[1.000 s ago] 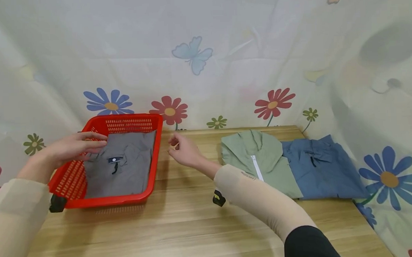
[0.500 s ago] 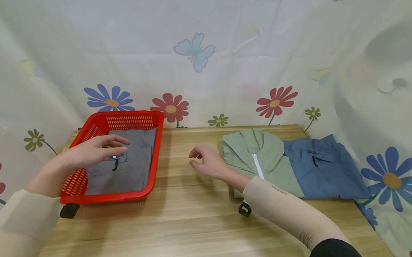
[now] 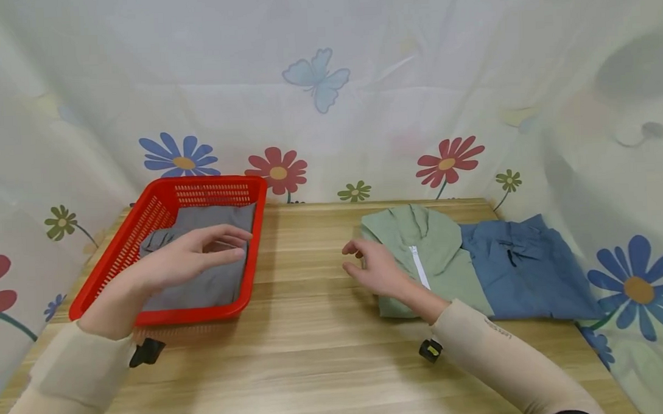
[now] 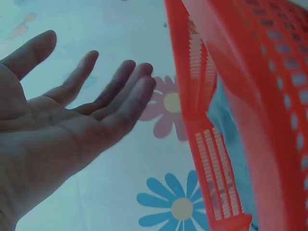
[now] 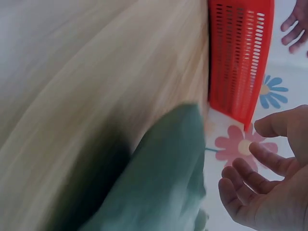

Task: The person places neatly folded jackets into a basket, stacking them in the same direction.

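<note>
In the head view my left hand hovers over the red plastic basket, its fingers loosely bent and holding nothing. A folded grey garment lies inside the basket, partly hidden behind that hand. My right hand is above the left edge of a folded light green garment with a white zipper; its fingers are relaxed and nothing is between them. To the right, a folded blue garment lies against the green one. The right wrist view shows the right hand apart from the green cloth.
All of this stands on a wooden table. A curtain printed with flowers and butterflies hangs behind the table and along its sides. Bare wood separates the basket from the green garment.
Both hands have moved right: the left from the basket's left side across the grey garment, the right from near the basket to the green garment. The garments and basket stay put.
</note>
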A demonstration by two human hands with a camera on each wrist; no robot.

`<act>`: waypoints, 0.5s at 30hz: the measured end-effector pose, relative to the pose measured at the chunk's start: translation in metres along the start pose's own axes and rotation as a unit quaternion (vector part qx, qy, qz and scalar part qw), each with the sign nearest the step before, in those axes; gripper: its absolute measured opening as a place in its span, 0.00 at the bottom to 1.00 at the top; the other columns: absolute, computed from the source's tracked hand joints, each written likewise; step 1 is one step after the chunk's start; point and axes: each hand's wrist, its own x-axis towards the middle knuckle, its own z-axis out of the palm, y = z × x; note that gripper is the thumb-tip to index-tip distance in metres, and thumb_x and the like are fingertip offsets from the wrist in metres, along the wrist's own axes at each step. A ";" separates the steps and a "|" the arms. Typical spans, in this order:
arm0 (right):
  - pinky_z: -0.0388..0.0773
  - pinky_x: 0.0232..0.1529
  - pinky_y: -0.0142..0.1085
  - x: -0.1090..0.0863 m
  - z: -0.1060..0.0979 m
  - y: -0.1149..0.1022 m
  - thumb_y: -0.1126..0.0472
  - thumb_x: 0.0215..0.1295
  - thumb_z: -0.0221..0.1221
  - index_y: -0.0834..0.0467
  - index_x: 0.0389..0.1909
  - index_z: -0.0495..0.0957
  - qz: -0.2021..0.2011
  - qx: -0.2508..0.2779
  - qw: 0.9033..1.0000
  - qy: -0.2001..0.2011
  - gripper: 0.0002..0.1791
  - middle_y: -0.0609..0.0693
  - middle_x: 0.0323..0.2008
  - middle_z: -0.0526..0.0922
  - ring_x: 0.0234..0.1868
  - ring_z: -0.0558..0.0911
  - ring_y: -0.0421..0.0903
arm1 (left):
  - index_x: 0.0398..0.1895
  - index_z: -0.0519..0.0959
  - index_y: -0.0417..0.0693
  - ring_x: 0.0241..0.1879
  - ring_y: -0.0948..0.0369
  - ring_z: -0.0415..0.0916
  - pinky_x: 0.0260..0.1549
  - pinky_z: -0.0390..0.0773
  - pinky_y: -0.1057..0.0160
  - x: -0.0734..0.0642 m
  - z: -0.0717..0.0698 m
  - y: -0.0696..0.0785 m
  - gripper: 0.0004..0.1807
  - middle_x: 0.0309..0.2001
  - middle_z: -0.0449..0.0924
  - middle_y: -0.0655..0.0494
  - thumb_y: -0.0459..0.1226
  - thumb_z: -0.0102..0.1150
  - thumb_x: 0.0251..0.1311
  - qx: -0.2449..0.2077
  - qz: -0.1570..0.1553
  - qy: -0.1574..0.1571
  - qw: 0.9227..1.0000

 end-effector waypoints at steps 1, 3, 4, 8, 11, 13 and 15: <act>0.77 0.52 0.49 -0.003 -0.003 0.003 0.66 0.68 0.64 0.65 0.50 0.79 0.003 -0.001 1.000 0.000 0.12 0.59 0.47 0.82 0.50 0.81 0.60 | 0.70 0.72 0.49 0.63 0.48 0.70 0.59 0.72 0.38 0.000 0.002 0.001 0.28 0.64 0.75 0.47 0.49 0.61 0.72 -0.009 0.003 -0.001 1.000; 0.77 0.54 0.50 -0.009 -0.011 0.009 0.67 0.69 0.63 0.66 0.53 0.78 0.011 0.000 1.000 -0.001 0.14 0.61 0.51 0.81 0.52 0.80 0.61 | 0.69 0.72 0.50 0.63 0.49 0.70 0.60 0.72 0.38 -0.001 0.006 0.003 0.27 0.64 0.75 0.47 0.48 0.61 0.72 -0.026 0.008 -0.004 1.000; 0.77 0.54 0.51 -0.012 -0.015 0.012 0.66 0.70 0.62 0.67 0.55 0.76 0.017 -0.001 1.000 0.001 0.16 0.62 0.52 0.80 0.53 0.79 0.61 | 0.69 0.72 0.51 0.63 0.49 0.70 0.60 0.72 0.39 -0.001 0.008 0.003 0.27 0.64 0.75 0.48 0.48 0.61 0.72 -0.034 0.010 -0.006 0.999; 0.74 0.57 0.56 -0.024 -0.029 0.030 0.67 0.73 0.58 0.71 0.62 0.71 0.030 -0.012 0.999 0.032 0.20 0.67 0.57 0.77 0.58 0.76 0.64 | 0.69 0.72 0.54 0.64 0.50 0.69 0.60 0.73 0.42 -0.003 0.017 0.007 0.26 0.64 0.74 0.51 0.50 0.61 0.72 -0.044 0.017 -0.014 0.999; 0.70 0.59 0.60 -0.034 -0.038 0.045 0.67 0.74 0.56 0.72 0.64 0.68 0.050 -0.031 0.996 0.061 0.22 0.70 0.59 0.74 0.61 0.73 0.66 | 0.70 0.71 0.52 0.64 0.50 0.69 0.59 0.75 0.44 -0.003 0.025 0.011 0.27 0.65 0.73 0.51 0.49 0.60 0.72 -0.047 0.026 -0.021 0.998; 0.68 0.60 0.60 -0.040 -0.044 0.055 0.67 0.74 0.55 0.73 0.65 0.67 0.068 -0.045 0.994 0.079 0.22 0.71 0.59 0.72 0.61 0.71 0.67 | 0.70 0.71 0.49 0.63 0.49 0.70 0.58 0.76 0.47 -0.002 0.031 0.013 0.27 0.65 0.73 0.50 0.48 0.60 0.73 -0.053 0.039 -0.022 0.998; 0.66 0.60 0.62 -0.045 -0.052 0.062 0.67 0.74 0.55 0.72 0.65 0.67 0.084 -0.069 0.989 0.099 0.23 0.72 0.60 0.70 0.62 0.69 0.69 | 0.70 0.70 0.48 0.62 0.49 0.71 0.57 0.76 0.49 0.000 0.038 0.014 0.27 0.65 0.73 0.49 0.46 0.60 0.73 -0.059 0.054 -0.021 0.997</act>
